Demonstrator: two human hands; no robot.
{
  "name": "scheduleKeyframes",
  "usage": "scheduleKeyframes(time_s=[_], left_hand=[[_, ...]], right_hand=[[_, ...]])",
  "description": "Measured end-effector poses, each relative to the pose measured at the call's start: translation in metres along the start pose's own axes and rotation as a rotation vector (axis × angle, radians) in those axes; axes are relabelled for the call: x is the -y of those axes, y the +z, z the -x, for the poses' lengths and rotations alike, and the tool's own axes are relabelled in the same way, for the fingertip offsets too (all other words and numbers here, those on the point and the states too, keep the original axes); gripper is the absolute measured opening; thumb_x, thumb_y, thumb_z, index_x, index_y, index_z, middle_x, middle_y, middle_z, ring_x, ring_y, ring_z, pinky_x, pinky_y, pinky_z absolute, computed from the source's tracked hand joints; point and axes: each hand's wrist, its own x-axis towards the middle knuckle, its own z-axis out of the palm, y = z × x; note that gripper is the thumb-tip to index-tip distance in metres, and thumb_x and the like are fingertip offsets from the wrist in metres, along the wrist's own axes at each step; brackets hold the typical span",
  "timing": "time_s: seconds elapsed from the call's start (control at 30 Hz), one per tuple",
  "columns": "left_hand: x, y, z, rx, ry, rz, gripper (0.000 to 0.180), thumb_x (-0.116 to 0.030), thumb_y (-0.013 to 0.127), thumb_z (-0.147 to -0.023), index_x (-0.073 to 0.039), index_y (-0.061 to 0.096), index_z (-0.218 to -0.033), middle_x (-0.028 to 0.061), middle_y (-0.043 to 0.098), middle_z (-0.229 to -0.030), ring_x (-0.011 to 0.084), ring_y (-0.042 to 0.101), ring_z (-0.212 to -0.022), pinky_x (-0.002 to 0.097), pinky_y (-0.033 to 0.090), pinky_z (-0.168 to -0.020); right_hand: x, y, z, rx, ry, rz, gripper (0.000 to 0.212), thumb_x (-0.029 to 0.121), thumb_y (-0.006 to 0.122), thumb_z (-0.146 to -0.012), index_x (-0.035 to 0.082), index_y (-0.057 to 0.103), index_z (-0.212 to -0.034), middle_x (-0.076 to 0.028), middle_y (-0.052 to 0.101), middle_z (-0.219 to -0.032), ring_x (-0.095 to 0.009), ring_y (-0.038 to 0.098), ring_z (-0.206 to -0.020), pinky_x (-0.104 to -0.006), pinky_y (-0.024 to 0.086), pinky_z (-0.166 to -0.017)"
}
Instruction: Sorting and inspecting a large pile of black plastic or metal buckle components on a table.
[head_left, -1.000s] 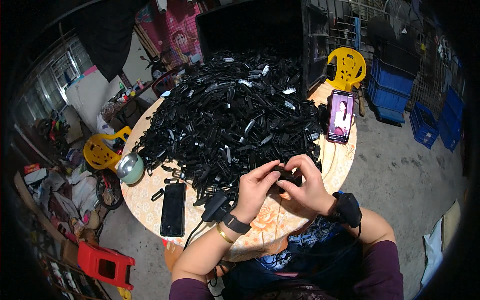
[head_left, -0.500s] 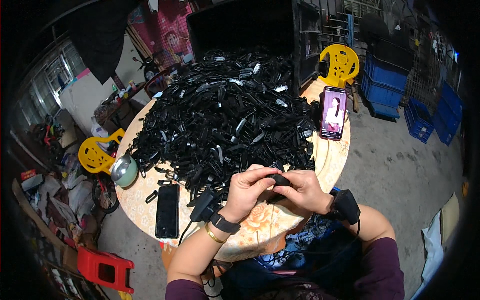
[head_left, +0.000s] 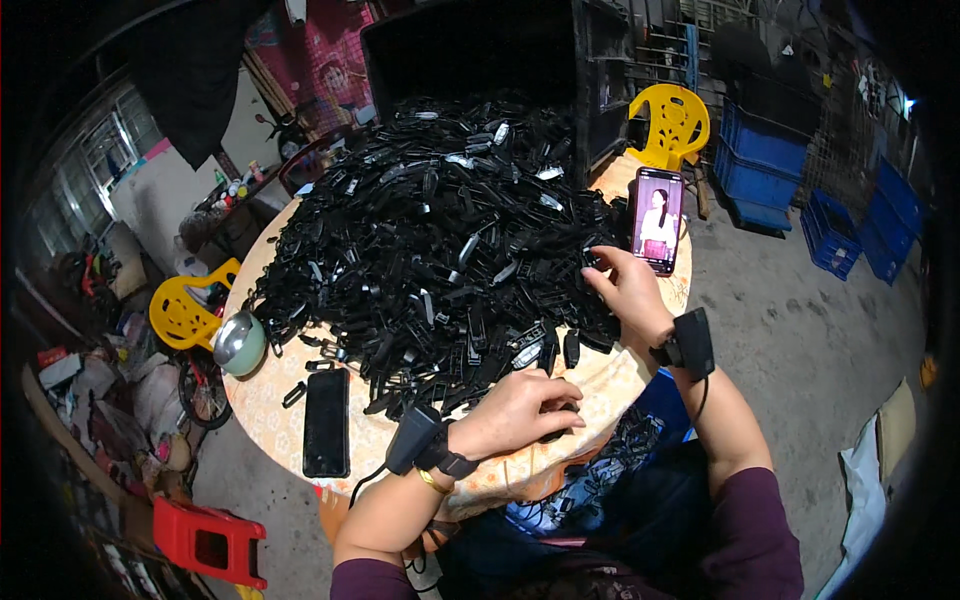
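Note:
A big heap of black plastic buckle pieces covers much of the round table. My left hand rests low over the table's near edge, fingers curled around a black buckle piece that is mostly hidden beneath them. At the heap's right edge, beside a lit phone, my right hand has thumb and forefinger bent about a small black piece. A few single black pieces lie just beyond my left hand.
The table's flowered cloth shows along its rim. On it are a dark phone and a round metal-and-green bowl. A large black container stands behind the heap. Yellow chairs, a red stool and blue crates surround the table.
My hands were together over a black piece and have parted. My right hand has moved up and right to the heap's edge; my left has lowered toward the cloth. The view has shifted slightly.

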Motion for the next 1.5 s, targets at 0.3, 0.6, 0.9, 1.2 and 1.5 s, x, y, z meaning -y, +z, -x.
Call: scheduleKeyframes(time_s=[0.3, 0.6, 0.9, 1.2, 1.5], left_hand=[[0.007, 0.004, -0.004, -0.297, -0.074, -0.245, 0.039, -0.028, 0.074, -0.076, -0.001, 0.060, -0.100, 0.0120, 0.055, -0.088, 0.0272, 0.057, -0.076, 0.0358, 0.047, -0.067], [0.022, 0.018, -0.010, -0.382, -0.110, -0.473, 0.025, -0.010, 0.065, -0.078, 0.002, 0.058, -0.100, 0.0145, 0.053, -0.091, 0.0320, 0.055, -0.084, 0.0383, 0.047, -0.074], [0.022, 0.010, -0.004, -0.611, -0.170, -0.199, 0.041, 0.003, 0.057, -0.082, 0.002, 0.048, -0.122, 0.0126, 0.051, -0.086, 0.0241, 0.054, -0.076, 0.0328, 0.046, -0.069], [0.036, 0.002, -0.004, -0.724, -0.166, 0.312, 0.027, 0.003, 0.056, -0.085, -0.003, 0.061, -0.110, 0.0060, 0.055, -0.092, 0.0141, 0.055, -0.082, 0.0258, 0.047, -0.075], [0.018, -0.002, -0.003, -0.617, -0.161, 0.335, 0.027, 0.001, 0.054, -0.088, -0.001, 0.060, -0.115, 0.0048, 0.060, -0.103, 0.0104, 0.057, -0.093, 0.0234, 0.046, -0.084]], right_hand=[[-0.009, 0.019, -0.010, -0.032, 0.071, -0.101, 0.039, 0.002, 0.060, -0.075, 0.003, 0.060, -0.113, -0.016, 0.065, -0.083, -0.029, 0.064, -0.078, -0.0349, 0.050, -0.070], [0.028, 0.014, 0.003, -0.037, -0.250, -0.092, 0.035, -0.008, 0.050, -0.075, 0.003, 0.062, -0.105, -0.011, 0.054, -0.078, -0.024, 0.058, -0.071, -0.0327, 0.048, -0.065], [0.054, 0.018, 0.029, 0.343, 0.299, -1.081, 0.025, -0.009, 0.055, -0.082, -0.002, 0.052, -0.106, -0.008, 0.062, -0.097, -0.014, 0.065, -0.084, -0.0240, 0.054, -0.073], [0.070, 0.026, 0.057, 0.313, 0.124, -0.916, 0.019, 0.003, 0.064, -0.085, -0.001, 0.060, -0.103, -0.003, 0.063, -0.091, -0.007, 0.060, -0.082, -0.0213, 0.050, -0.072], [0.069, 0.021, 0.056, 0.219, 0.166, -0.959, 0.018, 0.008, 0.059, -0.091, -0.001, 0.061, -0.106, -0.002, 0.063, -0.092, -0.005, 0.058, -0.076, -0.0190, 0.050, -0.062]])
